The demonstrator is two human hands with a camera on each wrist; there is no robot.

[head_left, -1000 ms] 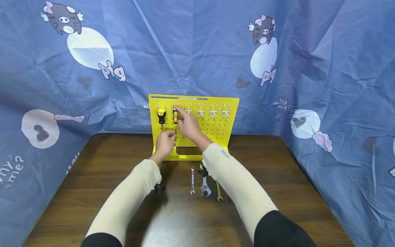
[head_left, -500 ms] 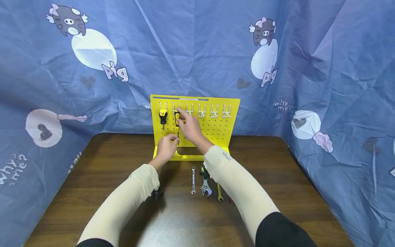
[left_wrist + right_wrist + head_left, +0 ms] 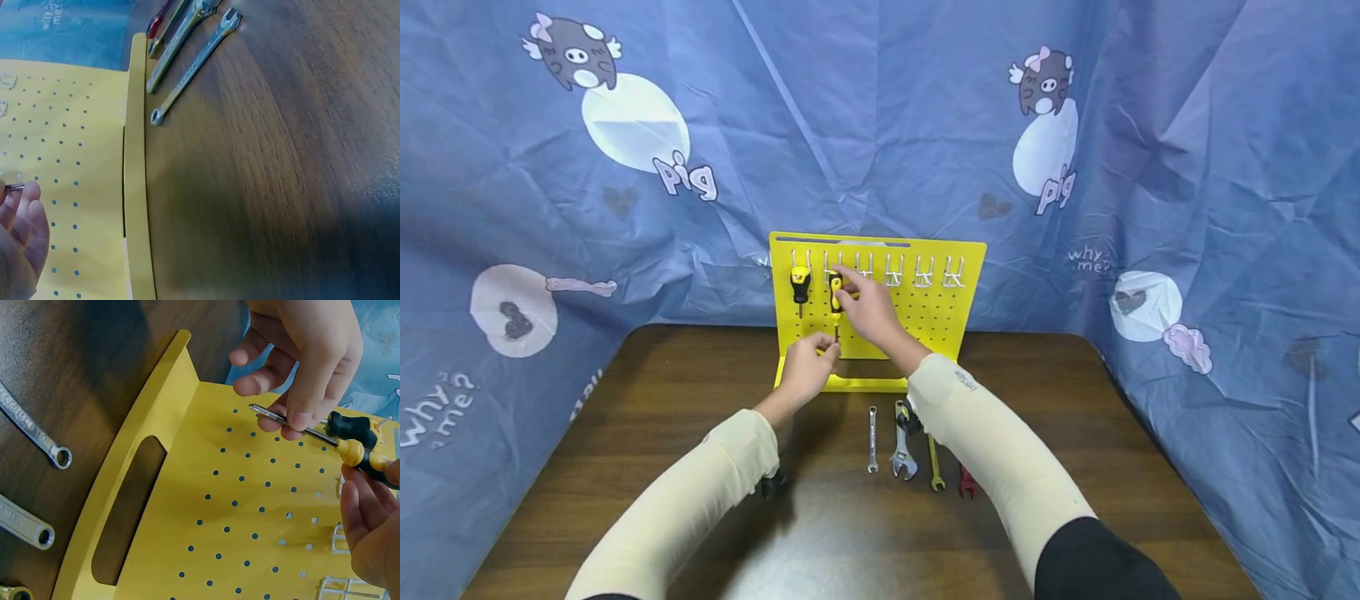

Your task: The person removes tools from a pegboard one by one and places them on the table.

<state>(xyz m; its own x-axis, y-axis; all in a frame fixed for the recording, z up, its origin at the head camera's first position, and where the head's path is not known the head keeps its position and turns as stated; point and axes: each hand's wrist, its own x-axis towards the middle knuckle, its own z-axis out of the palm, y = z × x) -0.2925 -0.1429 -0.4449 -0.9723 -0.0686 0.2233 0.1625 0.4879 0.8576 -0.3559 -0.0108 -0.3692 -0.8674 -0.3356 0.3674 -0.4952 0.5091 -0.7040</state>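
A screwdriver point(image 3: 836, 293) with a yellow-and-black handle is held between both hands in front of the yellow pegboard point(image 3: 917, 327). My right hand point(image 3: 876, 315) grips its handle, fingers near the second hook from the left. Lower down, my left hand point(image 3: 806, 367) pinches the metal shaft between thumb and fingertip. In the right wrist view the shaft's tip point(image 3: 257, 409) sticks out past the left thumb. Another yellow-and-black screwdriver point(image 3: 801, 286) hangs on the leftmost hook. The left wrist view catches my left fingers point(image 3: 37, 219) and only a bit of the shaft.
White wire hooks point(image 3: 923, 271) line the board's upper part. On the wooden table point(image 3: 700, 367) lie a combination wrench point(image 3: 872, 440), an adjustable wrench point(image 3: 903, 454), a yellow wrench point(image 3: 936, 467) and a red tool point(image 3: 967, 482), partly behind the right sleeve. A black object point(image 3: 772, 485) sits by the left sleeve.
My left hand has come lower with the shaft, and more of the screwdriver shows below the right hand. The right hand keeps its grip on the handle. The head view has shifted slightly.
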